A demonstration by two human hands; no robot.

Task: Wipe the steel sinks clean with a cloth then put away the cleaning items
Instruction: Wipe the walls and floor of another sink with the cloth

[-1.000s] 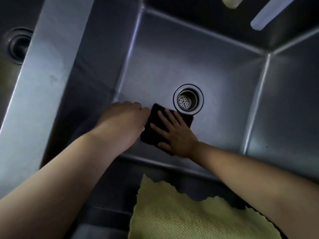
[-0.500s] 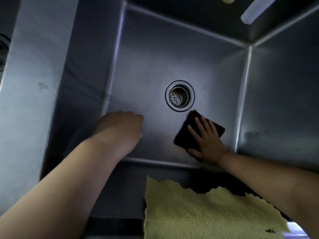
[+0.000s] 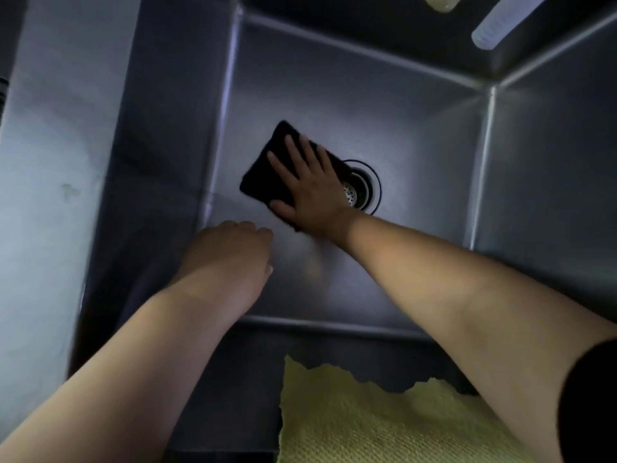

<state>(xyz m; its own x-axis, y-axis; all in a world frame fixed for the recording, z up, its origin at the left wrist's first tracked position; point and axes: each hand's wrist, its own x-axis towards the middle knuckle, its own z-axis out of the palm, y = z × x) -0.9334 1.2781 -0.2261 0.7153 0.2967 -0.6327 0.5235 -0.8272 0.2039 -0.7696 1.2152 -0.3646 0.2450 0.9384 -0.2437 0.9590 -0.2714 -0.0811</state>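
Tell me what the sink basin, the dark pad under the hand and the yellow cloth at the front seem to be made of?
Sink basin: apparently brushed stainless steel, grey with soft streaky reflections and bright creases at the corners.
Dark pad: flat and black, matte; possibly a folded cloth or scouring pad, too dark to tell.
Yellow cloth: woven textile, probably microfibre, with a fine waffle texture and a wavy edge.

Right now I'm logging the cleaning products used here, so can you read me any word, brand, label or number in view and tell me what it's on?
None can be read.
Dark cloth under the right hand: no label shows.
Yellow cloth on the sink's near edge: plain weave, no print.
Steel sink and drain: no stamp visible.
Pale tube at the top: faint marks, too blurred to read.
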